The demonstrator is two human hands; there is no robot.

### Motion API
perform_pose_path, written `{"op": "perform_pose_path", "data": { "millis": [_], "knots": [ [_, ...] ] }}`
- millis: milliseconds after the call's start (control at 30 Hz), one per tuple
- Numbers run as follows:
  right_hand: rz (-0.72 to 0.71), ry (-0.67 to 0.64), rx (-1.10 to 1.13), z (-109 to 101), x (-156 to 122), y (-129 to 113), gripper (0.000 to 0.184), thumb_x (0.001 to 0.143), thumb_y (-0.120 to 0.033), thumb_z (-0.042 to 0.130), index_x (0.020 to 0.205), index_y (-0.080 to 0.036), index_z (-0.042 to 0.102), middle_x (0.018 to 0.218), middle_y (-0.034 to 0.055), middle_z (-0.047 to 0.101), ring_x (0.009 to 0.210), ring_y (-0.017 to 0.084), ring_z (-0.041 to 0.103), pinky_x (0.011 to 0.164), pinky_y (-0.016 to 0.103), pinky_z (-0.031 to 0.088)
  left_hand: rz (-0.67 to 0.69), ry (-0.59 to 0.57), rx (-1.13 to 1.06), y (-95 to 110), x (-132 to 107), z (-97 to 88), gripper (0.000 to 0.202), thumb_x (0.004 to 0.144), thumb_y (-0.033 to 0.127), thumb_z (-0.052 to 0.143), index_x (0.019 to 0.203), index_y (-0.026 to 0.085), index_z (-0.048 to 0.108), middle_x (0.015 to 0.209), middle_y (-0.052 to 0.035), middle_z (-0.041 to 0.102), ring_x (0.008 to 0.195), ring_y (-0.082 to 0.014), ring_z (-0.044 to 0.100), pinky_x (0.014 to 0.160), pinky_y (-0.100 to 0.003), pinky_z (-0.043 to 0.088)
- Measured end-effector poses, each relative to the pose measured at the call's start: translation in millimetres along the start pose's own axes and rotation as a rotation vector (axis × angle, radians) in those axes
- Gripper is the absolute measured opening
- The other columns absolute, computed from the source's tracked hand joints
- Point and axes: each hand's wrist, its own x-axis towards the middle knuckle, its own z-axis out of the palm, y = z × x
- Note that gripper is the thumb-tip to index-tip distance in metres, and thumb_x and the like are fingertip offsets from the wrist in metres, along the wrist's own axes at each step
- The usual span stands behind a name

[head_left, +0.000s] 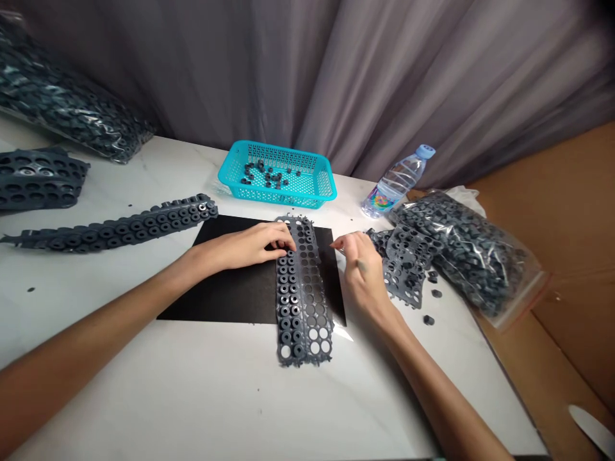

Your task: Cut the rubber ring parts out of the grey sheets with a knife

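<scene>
A dark grey rubber sheet with rows of round holes [307, 314] lies lengthwise over a black mat [230, 294]. Its left rows carry small ring-shaped rubber parts, while many holes on the right are bare. My left hand [262, 244] is on the sheet's left edge, fingers curled and thumb bent in, closed at the topmost rings; its fingertips partly hide what they grip. To the right of the sheet and apart from it, my right hand [360, 262] is closed with thumb and forefinger together. Whatever may be between those fingertips is too small to make out.
A turquoise basket [278, 197] with loose small parts stands behind the mat. At right are a water bottle [396, 182], perforated scrap sheets [408, 262] and a bag of rubber pieces [480, 250]. A ringed strip [125, 230] and another full bag [67, 96] lie left.
</scene>
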Motion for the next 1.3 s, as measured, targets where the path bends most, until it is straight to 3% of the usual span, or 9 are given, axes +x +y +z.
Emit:
{"op": "perform_pose_path", "data": {
  "millis": [67, 133, 200, 267, 367, 467, 600, 800, 1300],
  "knots": [
    [0.077, 0.04, 0.184, -3.4, 2.8, -8.3, 0.06, 0.116, -0.056, 0.02, 0.093, -0.024, 0.065, 0.097, 0.0076, 0.068, 0.095, 0.024, 0.065, 0.089, 0.041, 0.051, 0.036, -0.009, 0.038, 1.1, -1.2, -1.1, 0.021, 0.106, 0.027, 0.06, 0.12, 0.025, 0.076, 0.122, -0.0049, 0.07, 0.11, -0.0209, 0.069, 0.099, -0.034, 0.052],
    [0.194, -0.048, 0.382, -3.1, 6.1, -16.3, 0.069, 0.112, -0.067, 0.017, 0.097, -0.023, 0.067, 0.088, 0.0055, 0.068, 0.077, 0.02, 0.067, 0.075, 0.036, 0.056, 0.07, -0.005, 0.045, 2.0, -1.8, -2.1, 0.023, 0.106, 0.027, 0.062, 0.124, 0.028, 0.075, 0.125, -0.0039, 0.071, 0.114, -0.0211, 0.069, 0.102, -0.033, 0.051],
    [0.295, -0.186, 0.541, 1.1, 10.5, -22.1, 0.072, 0.107, -0.077, 0.024, 0.099, -0.022, 0.069, 0.077, 0.0027, 0.065, 0.059, 0.017, 0.064, 0.06, 0.032, 0.056, 0.097, 0.001, 0.054, 3.4, -2.0, -3.0, 0.025, 0.106, 0.027, 0.062, 0.127, 0.03, 0.075, 0.126, -0.0028, 0.072, 0.118, -0.0213, 0.069, 0.104, -0.033, 0.05],
    [0.351, -0.273, 0.636, 7.5, 16.0, -24.3, 0.069, 0.103, -0.08, 0.036, 0.097, -0.02, 0.069, 0.071, 0.0016, 0.065, 0.055, 0.017, 0.066, 0.056, 0.031, 0.058, 0.112, -0.005, 0.084, 4.9, -2.3, -3.5, 0.025, 0.106, 0.027, 0.062, 0.127, 0.031, 0.075, 0.127, -0.0025, 0.073, 0.12, -0.0218, 0.069, 0.106, -0.034, 0.05],
    [0.347, -0.307, 0.648, 15.4, 23.8, -20.5, 0.053, 0.1, -0.071, 0.059, 0.091, -0.019, 0.069, 0.072, 0.0035, 0.071, 0.063, 0.02, 0.075, 0.062, 0.032, 0.063, 0.127, -0.005, 0.138, 6.7, -3.1, -2.7, 0.022, 0.108, 0.028, 0.06, 0.123, 0.029, 0.075, 0.126, -0.0037, 0.074, 0.121, -0.0228, 0.069, 0.106, -0.035, 0.05],
    [0.329, -0.315, 0.569, 18.0, 25.6, -13.3, 0.031, 0.094, -0.049, 0.077, 0.09, -0.019, 0.068, 0.079, 0.0043, 0.077, 0.072, 0.022, 0.08, 0.066, 0.03, 0.063, 0.122, 0.006, 0.159, 8.0, -4.1, 0.0, 0.021, 0.11, 0.028, 0.057, 0.121, 0.025, 0.074, 0.125, -0.0055, 0.074, 0.118, -0.0222, 0.07, 0.105, -0.034, 0.051],
    [0.348, -0.326, 0.555, 23.6, 16.5, -9.6, 0.014, 0.095, -0.033, 0.071, 0.091, -0.019, 0.067, 0.074, 0.0014, 0.075, 0.065, 0.019, 0.078, 0.061, 0.025, 0.06, 0.117, 0.017, 0.163, 7.5, -4.8, 3.7, 0.02, 0.111, 0.027, 0.055, 0.12, 0.022, 0.072, 0.128, -0.0068, 0.073, 0.12, -0.0223, 0.069, 0.108, -0.035, 0.05],
    [0.354, -0.225, 0.594, 41.4, 2.2, -11.8, 0.01, 0.097, -0.029, 0.063, 0.095, -0.02, 0.066, 0.071, -0.0033, 0.068, 0.045, 0.011, 0.061, 0.045, 0.021, 0.05, 0.1, 0.008, 0.178, 7.1, -4.0, 4.3, 0.021, 0.111, 0.027, 0.054, 0.117, 0.021, 0.073, 0.119, -0.0069, 0.073, 0.117, -0.0227, 0.07, 0.104, -0.035, 0.052],
    [0.366, -0.287, 0.649, 44.5, -0.3, -10.4, 0.01, 0.096, -0.03, 0.064, 0.094, -0.021, 0.067, 0.072, -0.0026, 0.068, 0.051, 0.011, 0.062, 0.047, 0.02, 0.052, 0.092, 0.039, 0.167, 9.9, -4.5, 4.8, 0.023, 0.111, 0.029, 0.054, 0.113, 0.021, 0.075, 0.117, -0.0067, 0.074, 0.114, -0.0225, 0.07, 0.102, -0.033, 0.053]
  ]
}}
